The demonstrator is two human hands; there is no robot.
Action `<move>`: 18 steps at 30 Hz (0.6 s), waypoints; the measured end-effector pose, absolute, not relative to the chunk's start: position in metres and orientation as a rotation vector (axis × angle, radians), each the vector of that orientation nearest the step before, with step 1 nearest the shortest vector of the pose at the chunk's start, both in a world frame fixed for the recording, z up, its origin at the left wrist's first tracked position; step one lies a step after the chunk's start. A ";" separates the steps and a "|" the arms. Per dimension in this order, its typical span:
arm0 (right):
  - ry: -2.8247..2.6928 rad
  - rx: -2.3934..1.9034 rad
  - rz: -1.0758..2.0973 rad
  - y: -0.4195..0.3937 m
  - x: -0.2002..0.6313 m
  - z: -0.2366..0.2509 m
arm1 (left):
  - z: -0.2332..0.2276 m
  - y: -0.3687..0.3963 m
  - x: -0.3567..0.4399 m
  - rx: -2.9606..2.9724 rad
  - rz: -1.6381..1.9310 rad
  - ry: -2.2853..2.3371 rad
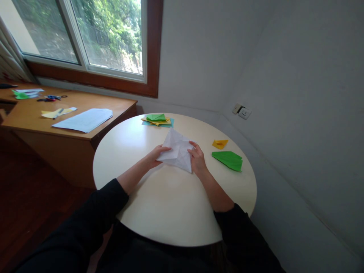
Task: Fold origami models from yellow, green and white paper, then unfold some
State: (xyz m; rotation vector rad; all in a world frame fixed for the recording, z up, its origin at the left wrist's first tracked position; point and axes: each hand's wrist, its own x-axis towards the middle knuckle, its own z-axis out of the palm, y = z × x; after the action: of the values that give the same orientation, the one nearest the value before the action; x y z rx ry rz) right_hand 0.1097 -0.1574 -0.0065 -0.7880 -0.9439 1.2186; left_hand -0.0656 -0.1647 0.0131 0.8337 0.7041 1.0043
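Note:
A creased sheet of white paper (178, 148) is held above the round white table, its fold lines crossing near the middle. My left hand (156, 156) pinches its left edge, thumb on top and fingers underneath. On the opposite side my right hand (197, 157) grips the right edge, with the thumb and a fingertip showing on the upper face. Behind the sheet lies a small stack of folded green, yellow and blue paper (157, 120). Right of my right hand are a green folded paper (229, 160) and a small yellow folded paper (220, 144).
The round white table (165, 204) stands close to a wall with a socket (243, 112). To the left, a wooden desk (93, 102) holds large white sheets (85, 120), yellow paper with a pen, scissors (54, 98) and more paper. A window is above it.

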 end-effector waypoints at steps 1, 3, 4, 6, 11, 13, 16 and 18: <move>-0.932 -0.784 1.234 -0.158 0.109 -0.006 | 0.013 -0.165 -0.066 0.832 1.004 0.695; -0.906 -0.772 1.261 -0.158 0.109 -0.005 | 0.013 -0.165 -0.066 0.831 0.995 0.665; -0.896 -0.766 1.271 -0.159 0.108 -0.005 | 0.013 -0.165 -0.066 0.834 0.990 0.648; -0.878 -0.757 1.289 -0.159 0.108 -0.004 | 0.014 -0.166 -0.066 0.836 0.979 0.629; -0.863 -0.758 1.320 -0.158 0.110 -0.005 | 0.015 -0.166 -0.067 0.773 0.949 0.629; -0.867 -0.772 1.339 -0.158 0.111 -0.006 | 0.015 -0.166 -0.067 0.748 0.940 0.619; -0.873 -0.765 1.343 -0.157 0.112 -0.007 | 0.017 -0.166 -0.067 0.718 0.928 0.594; -0.880 -0.749 1.328 -0.157 0.112 -0.008 | 0.017 -0.166 -0.066 0.702 0.947 0.587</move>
State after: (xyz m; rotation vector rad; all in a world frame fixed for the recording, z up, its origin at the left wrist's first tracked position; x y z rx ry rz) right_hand 0.1125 -0.1569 -0.0077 -0.7485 -0.8798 1.3280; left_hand -0.0664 -0.1658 0.0168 0.7019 0.5872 0.9472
